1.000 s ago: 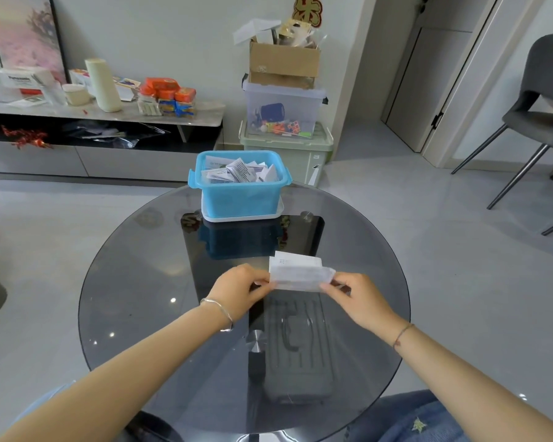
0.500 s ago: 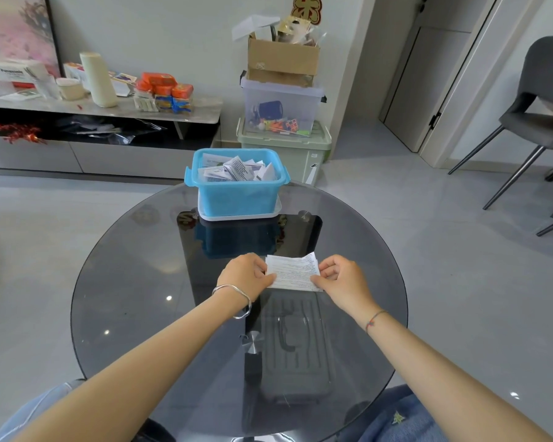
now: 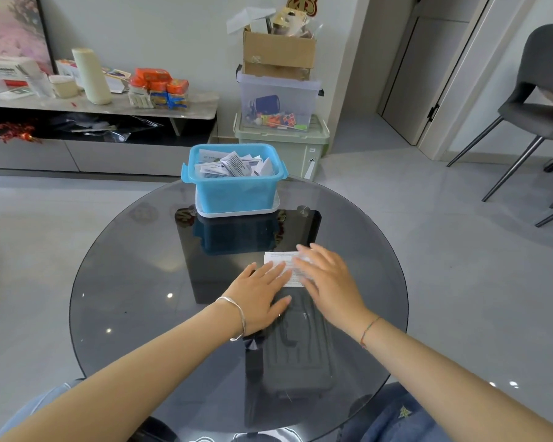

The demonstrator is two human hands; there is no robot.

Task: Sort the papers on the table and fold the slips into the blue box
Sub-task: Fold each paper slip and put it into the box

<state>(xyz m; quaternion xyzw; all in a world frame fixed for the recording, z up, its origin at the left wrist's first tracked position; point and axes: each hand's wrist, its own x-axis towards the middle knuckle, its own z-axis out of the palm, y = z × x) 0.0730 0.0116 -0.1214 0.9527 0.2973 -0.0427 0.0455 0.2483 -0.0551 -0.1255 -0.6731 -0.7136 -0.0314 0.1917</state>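
A white printed paper slip (image 3: 281, 261) lies flat on the round dark glass table (image 3: 125, 275), near its middle. My left hand (image 3: 260, 293) presses on the slip's left part with straight fingers. My right hand (image 3: 328, 280) lies flat over its right part, fingers spread. The blue box (image 3: 235, 189) stands on a white lid at the far side of the table. Several folded slips (image 3: 233, 164) fill the blue box.
A dark grey case (image 3: 296, 355) shows through the glass below my hands. Stacked storage bins and a cardboard box (image 3: 280, 90) stand behind the table. A low cabinet (image 3: 93, 132) runs along the left wall; a grey chair (image 3: 543, 100) stands at right.
The slip was held up in both hands' fingertips a second ago. It has come down onto the glass, and both hands have flattened on top of it.
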